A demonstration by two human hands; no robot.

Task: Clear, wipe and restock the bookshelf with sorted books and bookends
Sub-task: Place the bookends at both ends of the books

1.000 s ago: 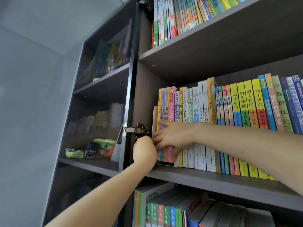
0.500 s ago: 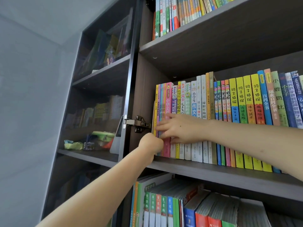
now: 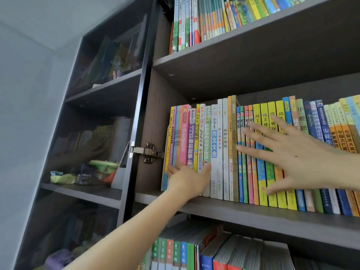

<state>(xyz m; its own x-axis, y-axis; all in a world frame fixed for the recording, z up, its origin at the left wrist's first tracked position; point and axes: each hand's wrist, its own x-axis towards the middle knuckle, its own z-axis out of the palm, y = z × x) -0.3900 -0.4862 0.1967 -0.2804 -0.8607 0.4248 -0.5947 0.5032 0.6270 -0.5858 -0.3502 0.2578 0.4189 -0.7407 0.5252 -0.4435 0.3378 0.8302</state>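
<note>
A row of upright, colourful books (image 3: 226,145) fills the middle shelf (image 3: 253,213). A thin pale bookend (image 3: 166,151) stands at the row's left end, against the cabinet side wall. My left hand (image 3: 189,180) presses flat on the lower spines of the leftmost books, with fingers by the bookend and thumb on a green spine. In front of the yellow and green spines my right hand (image 3: 292,156) is spread, its fingers straight and holding nothing. Whether its fingertips touch the books is unclear.
More books stand on the upper shelf (image 3: 214,18) and the lower shelf (image 3: 194,250). An open dark glass door (image 3: 101,117) hangs at the left on a metal hinge (image 3: 146,152). Behind the glass lie folded paper and small items (image 3: 83,174).
My right hand left the row's left end, moved right and spread open. My left hand went from a fist by the bookend to flat on the spines.
</note>
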